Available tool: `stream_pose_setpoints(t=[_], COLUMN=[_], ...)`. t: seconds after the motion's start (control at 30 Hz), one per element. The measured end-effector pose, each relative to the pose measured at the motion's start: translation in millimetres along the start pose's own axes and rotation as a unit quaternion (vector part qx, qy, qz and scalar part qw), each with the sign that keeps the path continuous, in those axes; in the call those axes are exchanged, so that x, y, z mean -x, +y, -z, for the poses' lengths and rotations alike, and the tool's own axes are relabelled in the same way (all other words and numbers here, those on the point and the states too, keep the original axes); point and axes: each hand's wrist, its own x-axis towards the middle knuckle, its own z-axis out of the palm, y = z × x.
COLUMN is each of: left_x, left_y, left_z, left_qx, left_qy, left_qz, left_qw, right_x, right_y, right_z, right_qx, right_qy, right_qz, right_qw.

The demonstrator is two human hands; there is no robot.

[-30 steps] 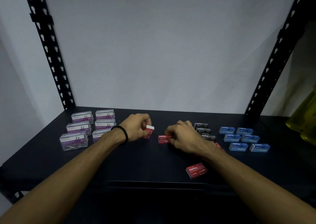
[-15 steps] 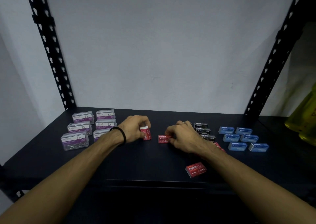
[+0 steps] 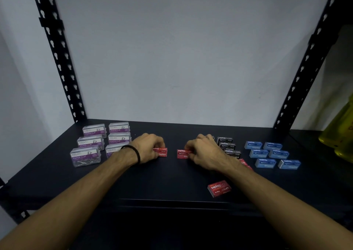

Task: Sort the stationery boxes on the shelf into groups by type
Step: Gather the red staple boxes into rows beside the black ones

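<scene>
- Left hand (image 3: 148,147), left of frame centre, black band (image 3: 133,152) at the wrist: fingers curled down over a red staples box (image 3: 161,152) lying flat on the shelf, gripping its left end.
- Right hand (image 3: 203,149), right of centre: fingers curled over the right end of a second red staples box (image 3: 182,153), also flat on the shelf. The two boxes lie apart, with a gap of bare shelf between them.
- Shelf (image 3: 145,184), black, filling the lower half of the frame; black slotted uprights (image 3: 57,53) at upper left and upper right, against a pale wall (image 3: 181,49).
- Yellow object (image 3: 342,133), far right edge, blurred; kind not clear.
- Paper clip boxes (image 3: 86,157), clear with purple labels, six in two columns at left of the shelf; the nearest right one is partly hidden by the left wrist.
- Blue staples boxes (image 3: 265,163), six, in a loose cluster at right, well apart from the hands.
- Black staples boxes (image 3: 227,145), three visible in a column just right of the right hand, partly covered by it.
- Loose red staples box (image 3: 219,188), tilted, alone near the front edge below the right forearm.
- Further red box (image 3: 243,163), showing only as a sliver behind the right wrist.
</scene>
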Motion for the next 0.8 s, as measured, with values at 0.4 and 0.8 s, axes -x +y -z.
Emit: stream_pose_setpoints(t=[0.4,0.8], left_x=[-14.2,-42.3], left_y=[2.1,0.4], left_z=[1.8,5.1], left_qx=[-0.085,-0.133], left_qy=[-0.016,-0.015], left_qz=[-0.006,0.007], left_qw=[0.996,0.991], right_x=[-13.4,-40.5], right_y=[-4.0,1.8], right_z=[2.2,-1.8], right_qx=[0.024,0.041], right_qy=[-0.010,-0.019], right_qz=[0.010,-0.007], right_qw=[1.000,0.999])
